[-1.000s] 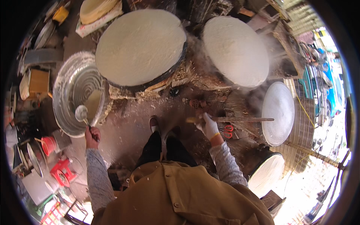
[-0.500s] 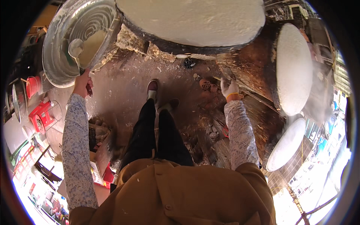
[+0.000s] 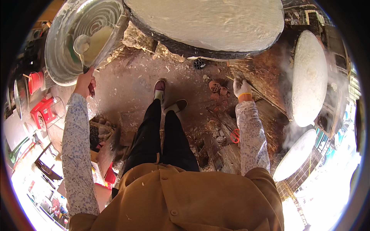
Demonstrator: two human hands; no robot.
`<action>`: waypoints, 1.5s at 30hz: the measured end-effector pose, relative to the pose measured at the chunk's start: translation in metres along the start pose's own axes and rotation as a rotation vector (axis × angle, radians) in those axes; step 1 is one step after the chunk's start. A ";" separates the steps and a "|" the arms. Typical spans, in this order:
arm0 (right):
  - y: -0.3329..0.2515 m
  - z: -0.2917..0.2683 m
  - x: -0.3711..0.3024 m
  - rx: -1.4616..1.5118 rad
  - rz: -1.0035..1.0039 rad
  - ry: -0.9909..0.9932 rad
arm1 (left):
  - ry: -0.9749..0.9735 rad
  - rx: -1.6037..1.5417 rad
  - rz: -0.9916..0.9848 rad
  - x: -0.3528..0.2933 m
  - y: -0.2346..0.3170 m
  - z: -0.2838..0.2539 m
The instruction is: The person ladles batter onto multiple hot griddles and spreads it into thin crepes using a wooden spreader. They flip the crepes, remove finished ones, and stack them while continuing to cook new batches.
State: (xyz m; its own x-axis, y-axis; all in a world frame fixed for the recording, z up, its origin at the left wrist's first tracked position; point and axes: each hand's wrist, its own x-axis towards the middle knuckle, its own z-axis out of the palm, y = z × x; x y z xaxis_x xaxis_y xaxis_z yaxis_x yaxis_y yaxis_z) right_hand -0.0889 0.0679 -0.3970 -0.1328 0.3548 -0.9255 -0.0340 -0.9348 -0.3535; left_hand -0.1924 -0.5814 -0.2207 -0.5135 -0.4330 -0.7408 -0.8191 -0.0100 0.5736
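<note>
My left hand (image 3: pixel 84 84) is wrapped round the dark handle of a ladle (image 3: pixel 81 44). The ladle's round metal bowl hangs over a large metal basin (image 3: pixel 58 57), at whose bottom pale liquid lies. In a white glove with a yellow band at the wrist, my right hand (image 3: pixel 241 87) is closed on a thin light-coloured stick (image 3: pixel 230 77), of which only a short end shows. That hand is beside the brown, worn side of a stove (image 3: pixel 262 77). Ahead of me lies a broad round pan top (image 3: pixel 208 23), dark-rimmed and covered in a creamy white layer.
Two more white round tops, a tall one (image 3: pixel 310 77) and a lower one (image 3: pixel 296 154), stand at the right with steam around them. Broken clay pieces (image 3: pixel 216 87) and scraps litter the floor near my shoes (image 3: pixel 159 87). At the left is a red machine (image 3: pixel 43 112) beside a red bucket (image 3: pixel 36 81).
The basin, round tops and floor have shifted slightly in view. My right hand sits a little further right. Steam now shows by the right-hand tops, and my right shoe is clearer.
</note>
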 end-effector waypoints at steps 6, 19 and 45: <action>0.001 0.006 -0.008 -0.045 0.017 0.064 | 0.031 0.017 0.004 -0.007 0.001 0.004; 0.086 -0.085 -0.088 -0.230 0.115 -0.310 | 0.035 -0.008 0.069 0.017 -0.018 -0.001; 0.333 0.248 -0.442 -2.695 -1.089 -0.890 | -0.127 -0.494 -0.474 0.098 0.048 -0.095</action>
State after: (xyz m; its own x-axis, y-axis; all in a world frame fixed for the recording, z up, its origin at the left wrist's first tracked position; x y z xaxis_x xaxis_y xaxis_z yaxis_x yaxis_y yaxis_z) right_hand -0.2872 -0.4038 -0.0719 -0.7495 -0.2573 -0.6099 -0.1639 0.9648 -0.2056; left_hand -0.2579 -0.7097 -0.2325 -0.1794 -0.1721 -0.9686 -0.7652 -0.5944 0.2473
